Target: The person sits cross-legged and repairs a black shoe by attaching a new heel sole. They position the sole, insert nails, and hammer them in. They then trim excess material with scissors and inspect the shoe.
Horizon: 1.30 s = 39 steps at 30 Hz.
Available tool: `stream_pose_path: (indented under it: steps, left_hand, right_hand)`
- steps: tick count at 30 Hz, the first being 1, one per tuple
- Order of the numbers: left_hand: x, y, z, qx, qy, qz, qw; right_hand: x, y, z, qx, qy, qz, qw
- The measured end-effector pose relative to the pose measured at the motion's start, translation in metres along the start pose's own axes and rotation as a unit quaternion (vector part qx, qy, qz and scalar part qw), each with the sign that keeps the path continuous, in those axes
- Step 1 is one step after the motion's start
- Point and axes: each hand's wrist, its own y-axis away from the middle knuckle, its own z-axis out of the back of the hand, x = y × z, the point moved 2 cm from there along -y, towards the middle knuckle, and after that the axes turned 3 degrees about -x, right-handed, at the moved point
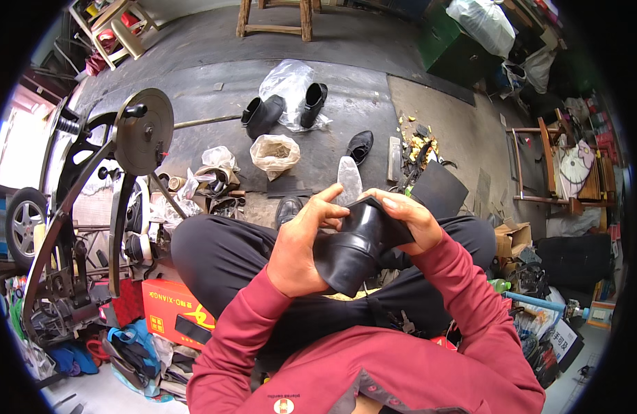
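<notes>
At the far left stands one spoked wheel with a tyre (pixel 26 222), and just right of it one dark metal machine (pixel 120 234) with a single large round disc (pixel 144 131) at its far end. Nearer, one red-orange box (pixel 163 303) lies beside the person's left leg, with one dark rectangular object (pixel 193 329) on it.

In the middle, far off, is one wooden stool (pixel 273 30). Nearer on the floor (pixel 208 90), one clear plastic sheet (pixel 291 79) carries two black ankle boots, the left one (pixel 263 116) tilted, the right one (pixel 313 105) apart from it. One open white bag (pixel 268 167) with small brownish contents sits nearer still.

The left hand (pixel 297 241) comes up from the near left, forearm slanting inward, wrapped round the left side of one glossy black boot (pixel 353 241), its fingers bent toward the far edge. This boot is held above the lap, between the knees. The right hand (pixel 418 224) clasps its right side, thumb laid along the far edge, elbow bent out to the right. Both grips are closed on the boot.

Beyond the hands lie one pale sole-shaped piece (pixel 348 178) and one single black shoe (pixel 360 146). Farther right come one black sheet (pixel 439 188), yellow scraps (pixel 422 145) too many to count, one green cabinet (pixel 463 55) and one wooden frame (pixel 546 159).
</notes>
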Motion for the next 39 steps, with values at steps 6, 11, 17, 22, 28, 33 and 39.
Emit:
stream_pose_path:
  steps: [6,11,17,22,28,33,39]
  left_hand:
    - [0.004,-0.004,-0.003,0.072,0.121,0.079,0.987]
    - [0.017,-0.005,-0.003,0.101,0.166,0.166,0.967]
    - [0.046,0.000,-0.008,0.046,0.236,0.240,0.940]
    - [0.072,0.006,0.005,0.042,0.441,0.273,0.854]
    - [0.085,0.000,0.026,0.039,0.483,0.335,0.808]
    - [0.074,0.003,0.012,-0.046,0.575,0.336,0.745]
    - [0.072,0.006,0.003,-0.075,0.500,0.378,0.776]
  right_hand:
    - [-0.013,-0.006,0.006,-0.006,-0.009,-0.039,0.999]
    - [-0.020,-0.004,0.009,0.028,-0.077,-0.061,0.995]
    - [-0.020,-0.004,0.018,0.010,0.038,-0.059,0.997]
    - [-0.020,-0.007,0.033,0.014,0.005,-0.023,1.000]
    - [-0.023,-0.017,0.041,0.006,-0.058,0.032,0.998]
    - [-0.023,-0.022,0.042,-0.030,-0.036,0.047,0.998]
    - [-0.026,-0.025,0.047,-0.019,-0.013,0.024,0.999]
